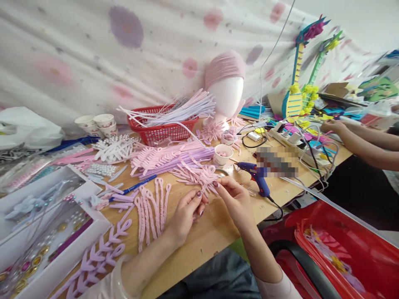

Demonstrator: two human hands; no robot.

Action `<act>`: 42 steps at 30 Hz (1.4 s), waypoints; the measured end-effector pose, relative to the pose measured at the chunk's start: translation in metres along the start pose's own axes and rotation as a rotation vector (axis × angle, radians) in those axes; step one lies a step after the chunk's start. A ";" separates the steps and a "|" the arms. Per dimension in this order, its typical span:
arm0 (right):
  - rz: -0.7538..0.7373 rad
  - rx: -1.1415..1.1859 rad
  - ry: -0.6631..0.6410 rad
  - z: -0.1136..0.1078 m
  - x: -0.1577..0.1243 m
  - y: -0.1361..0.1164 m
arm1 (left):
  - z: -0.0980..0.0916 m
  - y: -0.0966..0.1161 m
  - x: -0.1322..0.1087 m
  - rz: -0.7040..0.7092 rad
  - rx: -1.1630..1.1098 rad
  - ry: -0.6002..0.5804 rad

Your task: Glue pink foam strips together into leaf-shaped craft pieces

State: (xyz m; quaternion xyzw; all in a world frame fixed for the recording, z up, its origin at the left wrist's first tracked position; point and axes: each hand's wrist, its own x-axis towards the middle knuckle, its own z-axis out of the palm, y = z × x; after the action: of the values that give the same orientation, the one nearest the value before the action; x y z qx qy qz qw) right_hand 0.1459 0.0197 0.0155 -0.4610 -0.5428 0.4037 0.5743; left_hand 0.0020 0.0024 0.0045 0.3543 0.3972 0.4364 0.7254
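Left hand [187,209] is pinching the lower end of a pink fuzzy-stem piece [208,177], grip closed, thumb on top; right hand [235,201] is closing thumb and finger on the piece's right edge. Piece is sitting between the two hands, just above the desk [199,249], looped end pointing away from the wearer. Loose pink strips [185,175] are lying right behind it. Left of the left hand, twisted pink loops [152,211] are lying in a row, lilac leaf sprigs [99,259] are spreading nearer the wearer, and a blue pen [137,185] is resting behind. White box [82,254] is holding beads at far left. Blue glue gun [257,176] is lying right of the right hand, cord trailing off the desk edge; dark object beside it is pixelated out. White cup [222,162] is holding pink bits. Red basket [156,135] is carrying pale stems [183,110]; foam head [229,95] is wearing a pink wrap [225,68]. Text check: paper cups [107,131] are showing print, too small to read; power strip [291,143] markings aren't resolving either. Another person's arms [358,135] are reaching in at far right, well apart.
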 end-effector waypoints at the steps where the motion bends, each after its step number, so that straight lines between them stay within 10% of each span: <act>1: 0.006 0.015 -0.001 0.000 0.000 0.000 | 0.000 0.000 0.000 0.001 0.000 -0.001; 42: -0.088 -0.135 -0.132 -0.018 0.011 0.008 | 0.002 0.006 -0.001 -0.005 -0.057 -0.027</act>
State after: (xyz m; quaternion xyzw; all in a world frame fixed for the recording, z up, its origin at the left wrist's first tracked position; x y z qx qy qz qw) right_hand 0.1650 0.0310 0.0107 -0.4470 -0.6251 0.3699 0.5221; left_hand 0.0017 0.0033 0.0113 0.3380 0.3759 0.4409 0.7417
